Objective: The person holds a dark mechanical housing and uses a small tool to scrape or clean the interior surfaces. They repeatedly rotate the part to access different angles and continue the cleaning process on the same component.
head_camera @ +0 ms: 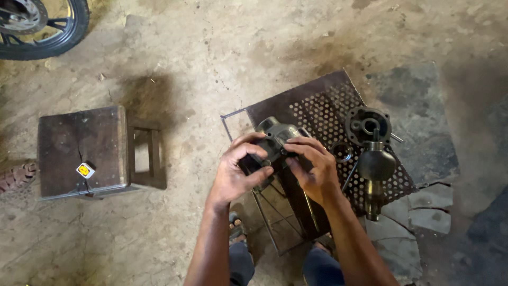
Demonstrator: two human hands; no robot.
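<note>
Head view looks straight down at two bare hands over a dirt floor. Both hands hold one dark metal part, a greasy casting with a rounded top, above the near-left corner of a perforated rack. The left hand grips the part from the left side, with the fingers curled around its lower body and the thumb lying across the front. The right hand closes on the part from the right, and its fingertips press on the upper face, close to the left thumb. The two hands almost touch each other.

On the rack, to the right of the hands, lies a round cover with holes in it. Just in front of the cover rests a bulb-shaped piece on a brass-coloured stem. A small ring lies between the right hand and this piece.

Well apart on the left stands a low wooden stool, and a small white and yellow cube sits on its top. A motorcycle wheel shows in the upper left corner.
</note>
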